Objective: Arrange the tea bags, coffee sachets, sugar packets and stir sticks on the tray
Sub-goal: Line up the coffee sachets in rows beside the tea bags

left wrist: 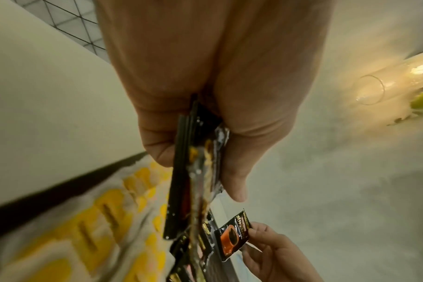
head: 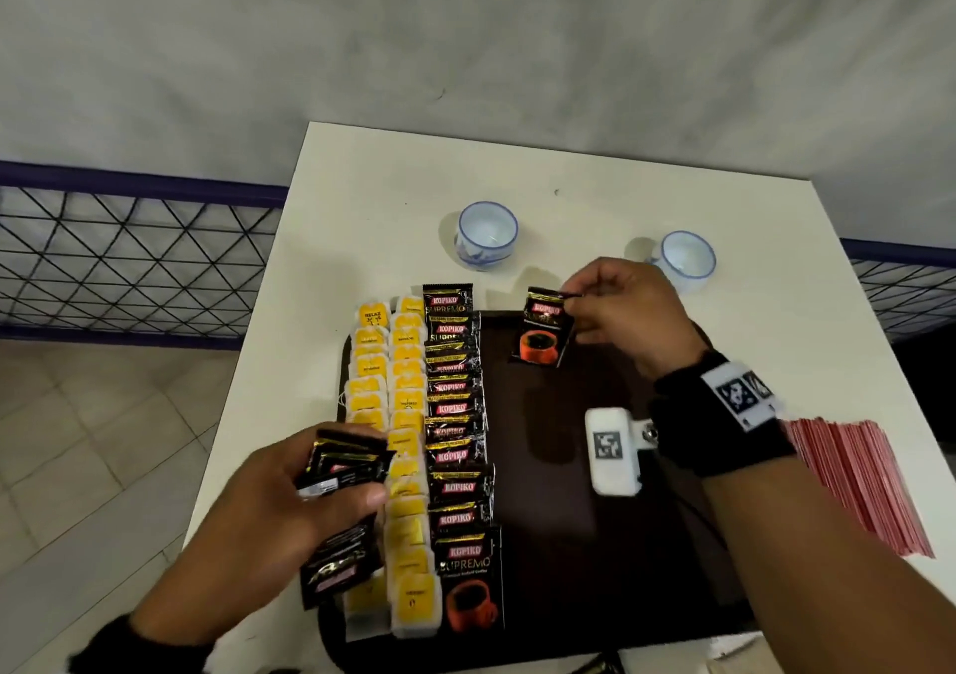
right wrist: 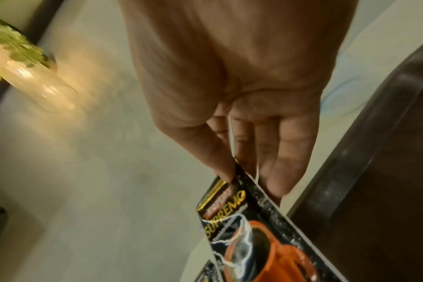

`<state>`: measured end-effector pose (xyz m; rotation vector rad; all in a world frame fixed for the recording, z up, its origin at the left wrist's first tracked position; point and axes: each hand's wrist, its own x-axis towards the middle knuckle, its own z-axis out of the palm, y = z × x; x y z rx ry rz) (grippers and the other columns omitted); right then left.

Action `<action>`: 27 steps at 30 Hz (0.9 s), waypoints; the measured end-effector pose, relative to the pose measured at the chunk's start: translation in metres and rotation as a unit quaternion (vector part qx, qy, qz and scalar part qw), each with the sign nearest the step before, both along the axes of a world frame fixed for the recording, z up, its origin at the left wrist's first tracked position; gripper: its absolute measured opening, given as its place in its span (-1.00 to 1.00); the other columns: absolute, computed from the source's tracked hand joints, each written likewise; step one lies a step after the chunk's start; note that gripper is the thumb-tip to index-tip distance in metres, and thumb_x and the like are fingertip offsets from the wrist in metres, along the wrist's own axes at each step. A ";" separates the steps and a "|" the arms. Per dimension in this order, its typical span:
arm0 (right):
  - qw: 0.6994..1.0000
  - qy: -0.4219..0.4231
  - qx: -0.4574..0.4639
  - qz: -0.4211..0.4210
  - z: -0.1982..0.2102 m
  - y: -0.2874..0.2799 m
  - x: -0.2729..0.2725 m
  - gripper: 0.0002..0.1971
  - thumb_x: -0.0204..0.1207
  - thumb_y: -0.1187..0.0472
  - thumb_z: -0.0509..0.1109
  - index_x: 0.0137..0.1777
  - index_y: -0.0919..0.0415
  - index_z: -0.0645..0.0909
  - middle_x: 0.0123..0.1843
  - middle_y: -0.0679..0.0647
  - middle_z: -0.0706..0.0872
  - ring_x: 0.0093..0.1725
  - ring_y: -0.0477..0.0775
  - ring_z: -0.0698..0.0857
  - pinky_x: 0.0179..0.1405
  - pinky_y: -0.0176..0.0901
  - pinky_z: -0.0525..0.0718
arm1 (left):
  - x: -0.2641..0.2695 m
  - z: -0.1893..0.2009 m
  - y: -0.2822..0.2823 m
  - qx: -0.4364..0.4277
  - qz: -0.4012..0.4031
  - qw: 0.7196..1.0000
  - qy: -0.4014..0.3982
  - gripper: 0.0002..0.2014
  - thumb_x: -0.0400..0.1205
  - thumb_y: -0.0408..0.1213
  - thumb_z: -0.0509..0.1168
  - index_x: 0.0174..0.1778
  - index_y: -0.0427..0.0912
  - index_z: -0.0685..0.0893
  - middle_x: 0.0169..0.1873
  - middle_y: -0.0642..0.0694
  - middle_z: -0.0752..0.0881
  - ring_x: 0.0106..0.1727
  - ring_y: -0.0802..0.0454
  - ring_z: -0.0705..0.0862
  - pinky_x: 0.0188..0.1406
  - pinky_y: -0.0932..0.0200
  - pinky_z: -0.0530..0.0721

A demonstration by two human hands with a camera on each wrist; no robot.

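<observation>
A dark brown tray lies on the white table. Two columns of yellow tea bags fill its left side, with a column of overlapping black coffee sachets beside them. My left hand grips a stack of coffee sachets over the tray's left edge. My right hand pinches one coffee sachet by its top corner, above the tray's far edge.
Two small white-and-blue cups stand on the table beyond the tray. A pile of red stir sticks lies right of the tray. A wire mesh fence runs left of the table, over a tiled floor.
</observation>
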<state>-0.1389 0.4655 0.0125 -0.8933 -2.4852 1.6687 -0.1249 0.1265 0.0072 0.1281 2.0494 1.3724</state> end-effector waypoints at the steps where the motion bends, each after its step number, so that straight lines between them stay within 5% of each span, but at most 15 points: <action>1: 1.000 -0.007 0.023 0.012 -0.004 0.002 -0.009 -0.81 0.46 0.49 0.47 -0.21 0.18 0.70 -0.25 0.20 0.75 -0.39 -0.01 0.70 -0.52 -0.32 0.65 | -0.001 -0.001 -0.004 -0.005 0.006 1.000 -0.004 -0.64 0.47 -0.30 0.59 -0.04 0.35 0.82 -0.07 0.15 0.88 -0.08 0.23 0.82 -0.10 0.19 0.67; 4: 0.998 -0.023 0.053 0.033 -0.015 0.004 -0.029 -0.82 0.40 0.50 0.50 -0.21 0.19 0.73 -0.35 0.17 0.74 -0.49 -0.05 0.65 -0.53 -0.40 0.52 | -0.002 -0.004 -0.013 -0.015 0.014 1.000 -0.013 -0.65 0.44 -0.31 0.60 -0.09 0.34 0.83 -0.08 0.08 0.89 -0.09 0.19 0.83 -0.11 0.18 0.68; 8: 0.996 -0.041 0.068 0.050 -0.025 0.000 -0.043 -0.83 0.41 0.46 0.49 -0.21 0.15 0.73 -0.35 0.20 0.75 -0.44 -0.02 0.67 -0.52 -0.36 0.54 | -0.001 -0.006 -0.017 -0.022 0.023 0.999 -0.031 -0.69 0.33 -0.18 0.58 -0.10 0.34 0.83 -0.11 0.07 0.89 -0.11 0.17 0.85 -0.11 0.17 0.68; 12: 0.996 -0.038 0.068 0.052 -0.027 -0.007 -0.050 -0.86 0.43 0.46 0.48 -0.18 0.20 0.72 -0.39 0.13 0.73 -0.48 -0.06 0.67 -0.52 -0.28 0.61 | 0.000 -0.010 -0.017 -0.034 0.019 0.999 -0.028 -0.63 0.43 -0.30 0.60 -0.12 0.38 0.81 -0.13 0.16 0.88 -0.12 0.27 0.81 -0.14 0.22 0.65; 20: 0.995 -0.029 0.078 0.051 -0.036 -0.014 -0.057 -0.82 0.42 0.46 0.50 -0.17 0.16 0.66 -0.41 0.16 0.71 -0.44 0.06 0.70 -0.48 -0.14 0.67 | 0.003 -0.018 -0.015 -0.049 0.012 0.998 -0.035 -0.62 0.37 -0.23 0.62 -0.09 0.42 0.80 -0.12 0.18 0.88 -0.10 0.22 0.83 -0.10 0.21 0.66; 27: 0.994 -0.017 0.099 0.042 -0.043 -0.012 -0.061 -0.78 0.39 0.45 0.53 -0.19 0.11 0.64 -0.39 0.04 0.72 -0.42 0.01 0.77 -0.44 -0.27 0.60 | 0.004 -0.021 -0.014 -0.062 0.023 0.997 -0.047 -0.65 0.36 -0.25 0.62 0.01 0.19 0.85 -0.15 0.20 0.88 -0.10 0.17 0.82 -0.14 0.25 0.63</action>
